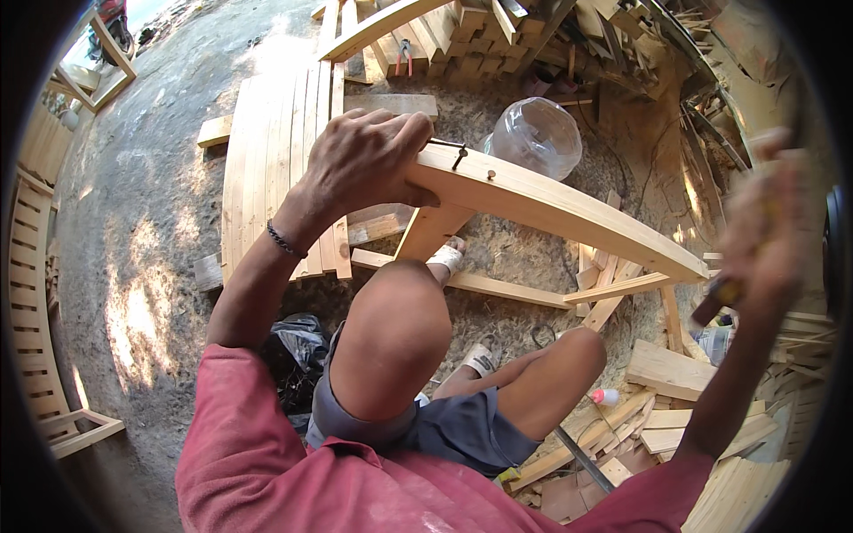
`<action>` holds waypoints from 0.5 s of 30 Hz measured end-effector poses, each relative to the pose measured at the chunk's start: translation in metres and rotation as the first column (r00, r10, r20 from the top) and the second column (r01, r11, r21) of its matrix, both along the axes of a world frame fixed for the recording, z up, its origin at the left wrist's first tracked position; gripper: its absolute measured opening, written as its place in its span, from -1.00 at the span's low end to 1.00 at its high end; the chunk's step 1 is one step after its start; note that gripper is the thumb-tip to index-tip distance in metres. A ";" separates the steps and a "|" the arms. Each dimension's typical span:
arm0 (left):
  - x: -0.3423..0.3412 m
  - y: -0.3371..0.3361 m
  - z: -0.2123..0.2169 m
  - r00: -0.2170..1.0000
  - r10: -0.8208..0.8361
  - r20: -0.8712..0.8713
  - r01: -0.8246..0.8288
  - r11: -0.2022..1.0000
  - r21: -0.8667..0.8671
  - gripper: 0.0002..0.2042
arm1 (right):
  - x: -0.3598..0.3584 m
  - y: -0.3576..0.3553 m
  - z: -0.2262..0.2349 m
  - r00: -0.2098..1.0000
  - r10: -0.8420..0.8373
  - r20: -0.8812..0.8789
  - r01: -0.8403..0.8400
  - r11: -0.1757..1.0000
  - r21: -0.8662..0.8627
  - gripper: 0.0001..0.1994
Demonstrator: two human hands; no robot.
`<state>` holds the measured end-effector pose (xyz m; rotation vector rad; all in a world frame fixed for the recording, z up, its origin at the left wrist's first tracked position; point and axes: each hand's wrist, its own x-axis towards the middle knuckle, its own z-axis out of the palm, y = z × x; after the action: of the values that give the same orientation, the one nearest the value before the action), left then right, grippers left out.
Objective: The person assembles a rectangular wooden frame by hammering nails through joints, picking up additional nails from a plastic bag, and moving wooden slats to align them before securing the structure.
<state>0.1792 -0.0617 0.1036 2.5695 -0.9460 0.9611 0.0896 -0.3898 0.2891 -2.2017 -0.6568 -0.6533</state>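
Left hand (369, 160) clamps down on the upper end of the pale curved wooden rail (551, 209), fingers wrapped over it beside a thin dark nail (455, 151). The rail sits above the knees, long axis running from upper left down to the right. It looks stiff, fairly light, rough-sawn; best gripped near that end. Right hand (764, 222) is raised and blurred, closed on a dark-handled tool (721, 296).
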 end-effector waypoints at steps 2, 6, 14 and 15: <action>0.001 -0.004 -0.001 0.998 -0.028 0.049 0.029 0.999 -0.027 -0.31 | -0.006 -0.002 0.023 0.997 0.005 0.075 -0.017 0.987 0.161 -0.81; -0.001 -0.009 -0.004 0.995 -0.060 0.085 0.066 0.996 -0.067 -0.33 | -0.005 -0.008 -0.043 1.000 0.010 0.028 0.002 0.927 -0.376 -0.81; -0.010 0.007 0.004 1.000 0.024 0.003 -0.024 0.998 0.057 -0.32 | 0.012 -0.008 0.004 0.775 0.296 -0.558 -0.218 0.954 0.204 -0.80; -0.009 0.004 0.004 1.000 0.025 -0.015 -0.024 0.998 0.051 -0.32 | 0.012 -0.037 0.022 0.817 0.325 -0.477 -0.181 0.929 0.323 -0.79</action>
<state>0.1703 -0.0581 0.1079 2.6327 -0.9482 0.9332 0.1018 -0.4264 0.3110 -1.8710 -0.5240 0.0183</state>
